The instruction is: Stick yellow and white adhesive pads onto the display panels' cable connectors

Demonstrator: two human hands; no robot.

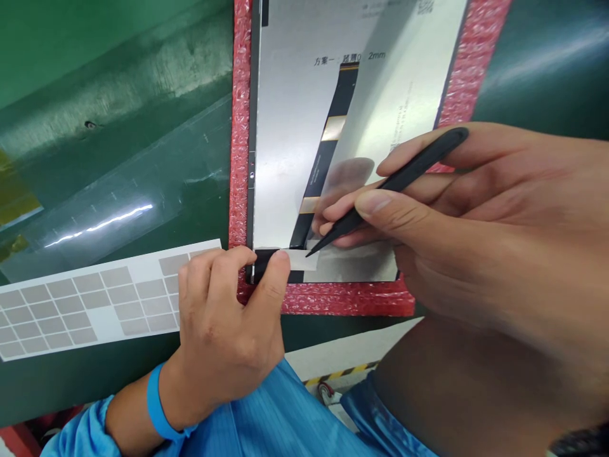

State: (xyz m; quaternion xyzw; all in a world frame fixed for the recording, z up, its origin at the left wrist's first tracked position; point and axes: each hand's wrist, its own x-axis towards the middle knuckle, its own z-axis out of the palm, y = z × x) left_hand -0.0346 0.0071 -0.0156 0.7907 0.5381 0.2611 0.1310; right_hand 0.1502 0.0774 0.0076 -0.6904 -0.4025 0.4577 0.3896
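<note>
A silvery display panel (pixel 285 127) lies with its printed back up, a black flex cable (pixel 323 162) running down it at a slant. Across the cable's lower end is a small pale strip of tape (pixel 303 259). My left hand (pixel 233 311) is closed at the panel's lower left corner, thumb pressing the strip's left end and forefinger at the panel's side edge. Between thumb and fingers, my right hand (pixel 428 203) pinches black tweezers (pixel 399 181). Their pointed tip is at the strip, though whether it grips it I cannot tell.
Pink bubble-textured padding (pixel 328 299) frames the panel. On the green mat (pixel 200 216), left, lies a white sheet of grey rectangular stickers (pixel 114 298), some spots bare. Beyond it are a clear plastic film (pixel 118 197) and amber film (pixel 16 190). The table's front edge is close to my body.
</note>
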